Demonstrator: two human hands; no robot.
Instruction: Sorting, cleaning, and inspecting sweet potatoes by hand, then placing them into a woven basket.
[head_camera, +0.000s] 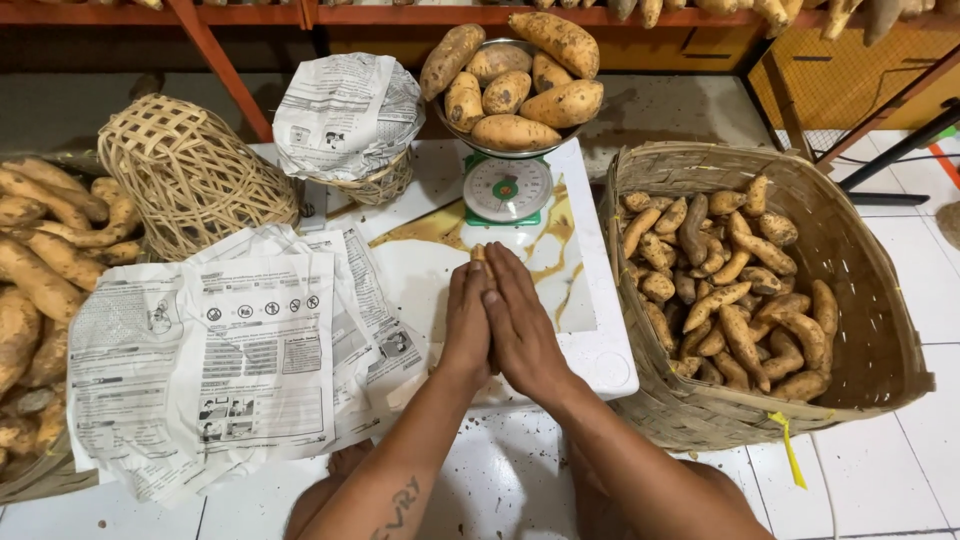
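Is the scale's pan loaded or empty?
Loaded: the scale pan holds a heap of sweet potatoes piled above its rim.

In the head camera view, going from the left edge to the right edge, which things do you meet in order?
Sweet potato pile → upturned woven basket → newspaper sheets → pressed-together hands: left hand, right hand → big basket of sweet potatoes.

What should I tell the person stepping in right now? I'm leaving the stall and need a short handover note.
Left hand and right hand: pressed palm to palm over the white table, holding nothing that shows.
Scale: pan heaped with large sweet potatoes, already loaded.
Big woven basket on the right: full of smaller sweet potatoes.
More lie piled at far left.
Newspaper sheets are spread at left, unused; one small basket is paper-covered.
The weighed potatoes are not yet wrapped.
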